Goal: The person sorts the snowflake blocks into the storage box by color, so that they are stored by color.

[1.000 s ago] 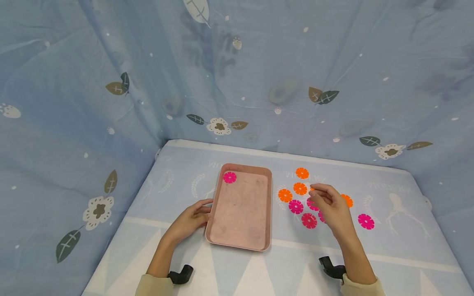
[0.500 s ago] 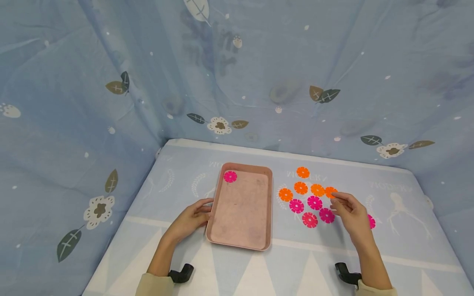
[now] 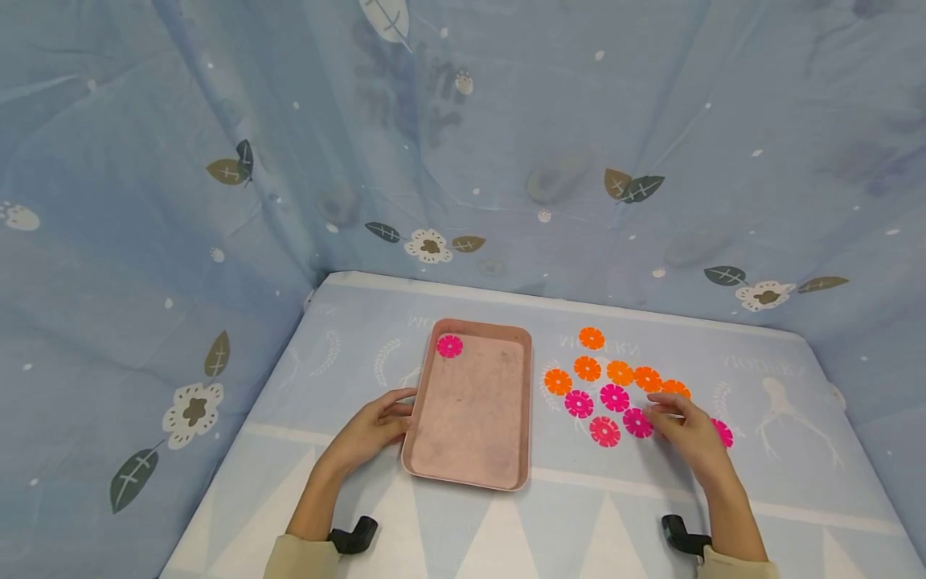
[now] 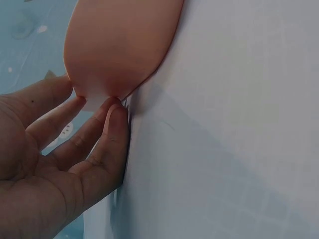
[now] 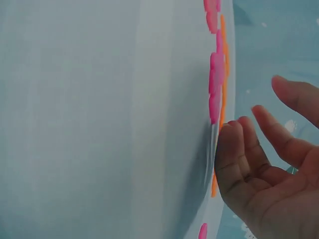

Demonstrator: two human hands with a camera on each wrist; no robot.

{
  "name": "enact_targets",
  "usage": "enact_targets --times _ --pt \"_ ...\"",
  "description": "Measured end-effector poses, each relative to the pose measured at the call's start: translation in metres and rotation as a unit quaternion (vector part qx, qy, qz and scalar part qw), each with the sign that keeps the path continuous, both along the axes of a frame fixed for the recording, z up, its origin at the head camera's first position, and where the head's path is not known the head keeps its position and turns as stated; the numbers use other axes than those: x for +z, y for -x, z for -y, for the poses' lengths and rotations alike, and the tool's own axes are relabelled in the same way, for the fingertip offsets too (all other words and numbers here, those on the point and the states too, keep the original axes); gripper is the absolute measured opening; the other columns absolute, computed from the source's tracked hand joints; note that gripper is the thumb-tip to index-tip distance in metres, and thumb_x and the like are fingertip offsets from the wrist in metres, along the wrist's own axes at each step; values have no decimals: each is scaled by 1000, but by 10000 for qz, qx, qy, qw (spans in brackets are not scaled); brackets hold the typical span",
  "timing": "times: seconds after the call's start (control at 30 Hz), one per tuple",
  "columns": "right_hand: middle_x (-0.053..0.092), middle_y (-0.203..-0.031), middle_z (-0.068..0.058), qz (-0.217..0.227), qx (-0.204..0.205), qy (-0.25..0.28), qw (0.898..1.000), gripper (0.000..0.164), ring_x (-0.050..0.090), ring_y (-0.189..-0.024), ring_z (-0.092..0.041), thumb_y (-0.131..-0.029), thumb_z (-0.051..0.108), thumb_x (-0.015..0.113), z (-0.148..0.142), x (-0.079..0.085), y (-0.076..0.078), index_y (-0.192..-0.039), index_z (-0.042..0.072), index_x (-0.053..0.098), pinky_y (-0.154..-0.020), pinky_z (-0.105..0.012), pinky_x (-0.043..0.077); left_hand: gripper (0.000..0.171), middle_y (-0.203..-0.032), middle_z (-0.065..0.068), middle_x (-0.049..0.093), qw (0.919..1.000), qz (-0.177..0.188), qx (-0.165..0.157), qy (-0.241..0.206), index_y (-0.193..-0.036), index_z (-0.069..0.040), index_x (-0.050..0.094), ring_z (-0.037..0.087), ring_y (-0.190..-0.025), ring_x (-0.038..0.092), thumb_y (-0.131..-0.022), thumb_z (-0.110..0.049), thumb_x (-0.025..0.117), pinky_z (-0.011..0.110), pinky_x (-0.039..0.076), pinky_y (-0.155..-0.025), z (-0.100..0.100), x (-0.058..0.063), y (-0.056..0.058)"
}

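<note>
My left hand lies at the left side of a pink tray. In the left wrist view its fingertips touch the wall of the tray. A pink notched plastic disc lies in the tray's far left corner. Loosely bent, the fingers of my right hand are low over the table, right at the edge of another pink disc. Nothing shows between them in the right wrist view. An orange disc lies just beyond that hand, and a pink disc is partly hidden behind it.
Several more discs are spread right of the tray, among them orange ones and a reddish-pink one. The table wears a patterned cloth. A blue printed curtain rises behind it and along both sides.
My right hand has moved right and then a little nearer to me, uncovering several orange and pink discs. My left hand and the tray have stayed in place.
</note>
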State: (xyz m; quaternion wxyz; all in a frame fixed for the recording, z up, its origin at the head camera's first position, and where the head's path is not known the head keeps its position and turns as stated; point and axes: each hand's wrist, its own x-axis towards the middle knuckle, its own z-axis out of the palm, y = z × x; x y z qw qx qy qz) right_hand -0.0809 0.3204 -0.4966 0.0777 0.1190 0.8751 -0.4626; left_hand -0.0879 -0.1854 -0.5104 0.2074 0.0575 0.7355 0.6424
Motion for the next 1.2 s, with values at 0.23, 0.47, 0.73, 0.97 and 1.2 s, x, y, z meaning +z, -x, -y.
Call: enact_targets --times 0.23,0.47,0.73,0.97,1.2 --pt "56 -122 -25 236 445 -632 9967 52 56 -101 -34 -93 29 72 -6 -10 1 -132 -1 55 -77 -33 52 52 -134 27 53 10000 -51 -21 73 -150 -3 42 34 -118 59 -101 -8 58 31 53 -91 0 0 1" --pt "58 -111 -24 27 748 -1191 9901 58 54 -98 -36 -85 30 81 -6 -13 5 -125 -4 58 -79 -48 53 52 -134 27 53 10000 -37 -4 49 -150 -3 43 34 -118 60 -101 -7 58 30 54 -90 0 -1 2" --pt "55 -99 -16 -44 724 -1497 9861 52 51 -91 -31 -82 24 83 -3 -16 7 -116 -6 60 -69 -34 50 52 -135 27 53 10000 -15 -15 33 -150 -4 43 35 -118 59 -101 -7 58 30 54 -90 1 -1 1" --pt "55 -97 -16 45 671 -1502 9864 53 51 -89 -30 -82 25 84 -2 -14 8 -115 -8 58 -70 -34 50 52 -136 27 52 10000 -56 -43 24 -150 -3 43 36 -119 58 -101 -7 58 31 53 -90 1 1 0" --pt "58 -96 -13 238 531 -1132 9919 47 54 -87 -29 -88 26 79 -6 -12 6 -113 -6 54 -69 -32 49 52 -134 26 54 10000 -66 -51 42 -149 -3 43 35 -118 59 -101 -7 59 30 54 -89 1 -2 1"
